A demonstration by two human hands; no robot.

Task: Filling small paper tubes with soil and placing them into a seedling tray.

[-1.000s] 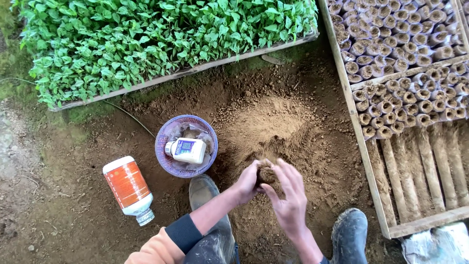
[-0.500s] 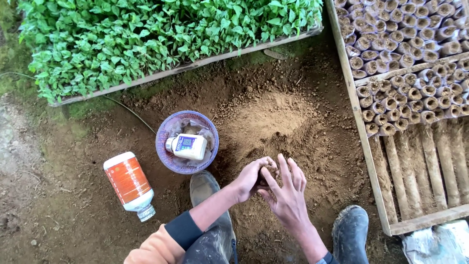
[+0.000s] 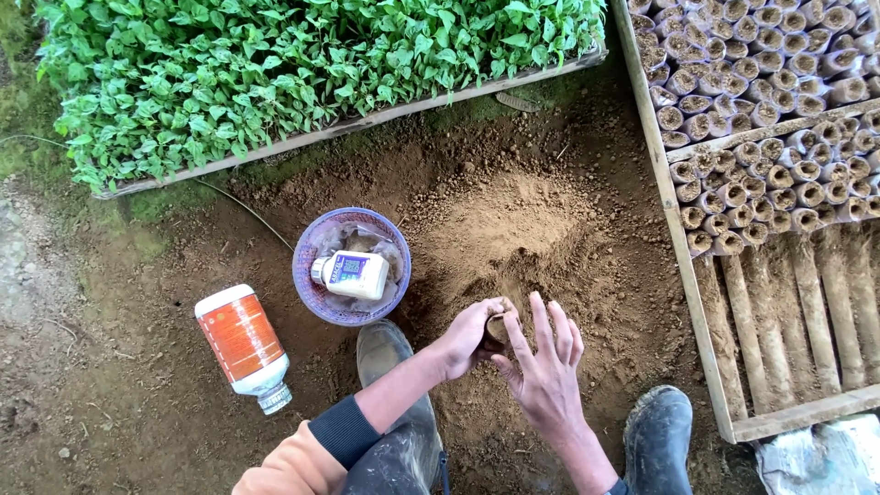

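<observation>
Between the boots, a small soil-filled pot is gripped in the curled left hand, while the open, empty right hand is pressed beside it. Soil could be spilled onto the heap if the pot is squeezed.

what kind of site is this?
Most likely an outdoor plant nursery. A wooden tray of green seedlings sits on bare ground, a wooden frame holds rows of soil-filled pots, and a loose soil heap lies between.
</observation>
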